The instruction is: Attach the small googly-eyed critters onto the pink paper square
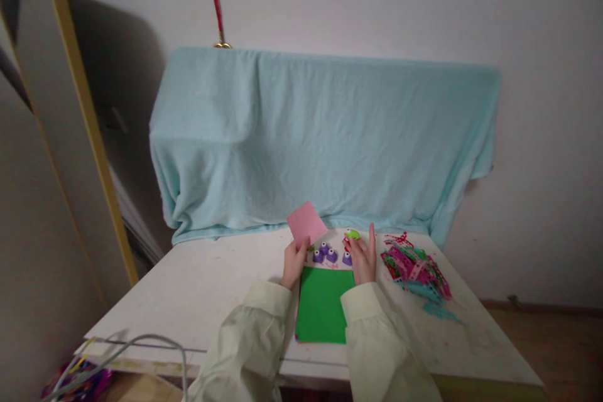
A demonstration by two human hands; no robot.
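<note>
Pinched a pink card (306, 223) upright in the left hand (294, 262), clear of the bench (207, 289), keeping its face readable. Rested the right hand (363, 259) flat, fingers narrow, on a punch (347, 258) beside green paper (323, 303), steadying it.

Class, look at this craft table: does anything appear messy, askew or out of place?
Yes: punched paper strips lie in a tangled heap right of the right hand, some trailing toward the table edge. The green sheet lies flat.
</note>
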